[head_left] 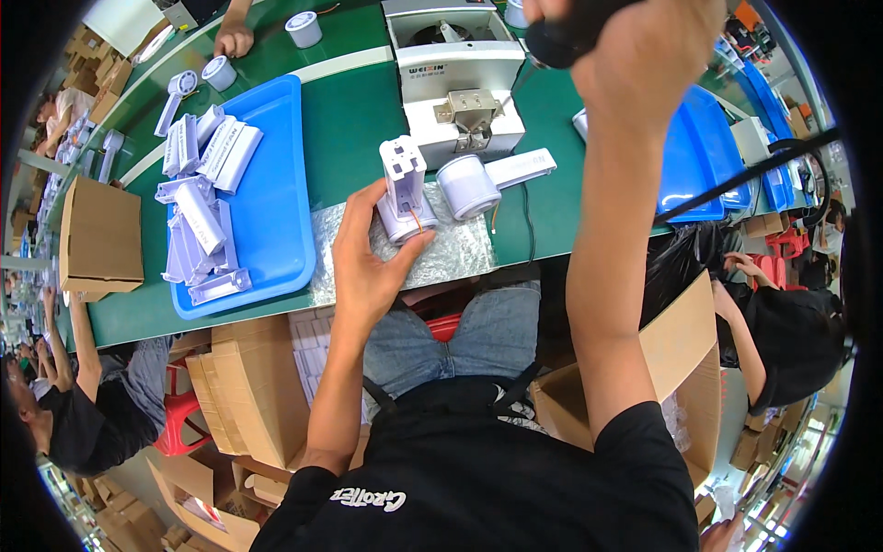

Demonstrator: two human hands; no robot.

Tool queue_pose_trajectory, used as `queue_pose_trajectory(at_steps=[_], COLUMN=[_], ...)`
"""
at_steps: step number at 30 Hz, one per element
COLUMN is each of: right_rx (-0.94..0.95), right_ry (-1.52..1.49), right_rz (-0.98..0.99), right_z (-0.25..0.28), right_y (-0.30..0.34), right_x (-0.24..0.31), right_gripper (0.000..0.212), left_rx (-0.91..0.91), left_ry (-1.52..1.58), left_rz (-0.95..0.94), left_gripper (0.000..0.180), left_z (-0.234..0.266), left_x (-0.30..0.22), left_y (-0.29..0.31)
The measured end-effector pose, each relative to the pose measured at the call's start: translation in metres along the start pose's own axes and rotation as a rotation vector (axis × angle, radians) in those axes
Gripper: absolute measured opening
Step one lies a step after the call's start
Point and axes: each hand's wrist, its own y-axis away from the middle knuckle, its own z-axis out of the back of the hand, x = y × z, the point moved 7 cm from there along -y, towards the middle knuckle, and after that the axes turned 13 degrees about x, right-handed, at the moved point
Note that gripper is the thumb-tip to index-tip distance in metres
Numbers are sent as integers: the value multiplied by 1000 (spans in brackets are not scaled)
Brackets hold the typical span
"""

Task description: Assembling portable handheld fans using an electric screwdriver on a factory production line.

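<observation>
My left hand (366, 259) is closed around the round base of a white handheld fan body (405, 189), steadying it on a sheet of bubble wrap (469, 241). The fan's hollow handle points up, and an orange wire (417, 219) shows at its base. High at the upper right, my right hand (635, 64) grips a black handheld power tool (575, 35), partly cut off by the picture's edge. Its tip is out of sight. Right beside the held fan lies another white handheld fan (469, 187) with its handle stretched to the right.
A white screw-feeding machine (460, 87) stands behind the fans on the green bench (354, 115). On the left, a blue tray (276, 239) holds several white handle shells (202, 216). More blue trays (694, 152) sit beyond my right arm. A co-worker's hand (234, 39) rests across the bench.
</observation>
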Motion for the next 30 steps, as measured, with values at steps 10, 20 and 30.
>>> queue_pose_trajectory(at_steps=[10,20,30], right_rx=[79,-89,-79], right_ry=[-90,163,108], right_rz=[-48,-265,-327], right_z=[-22,-39,-55], right_y=[4,15,27], right_x=[-31,36,30], right_gripper=[49,79,76], left_rx=[11,12,-3], left_ry=[50,6,-12], left_rz=[3,-26,-23], left_gripper=[67,70,73], left_z=[2,3,6], left_x=[0,-10,-8], left_y=[2,-5,-1])
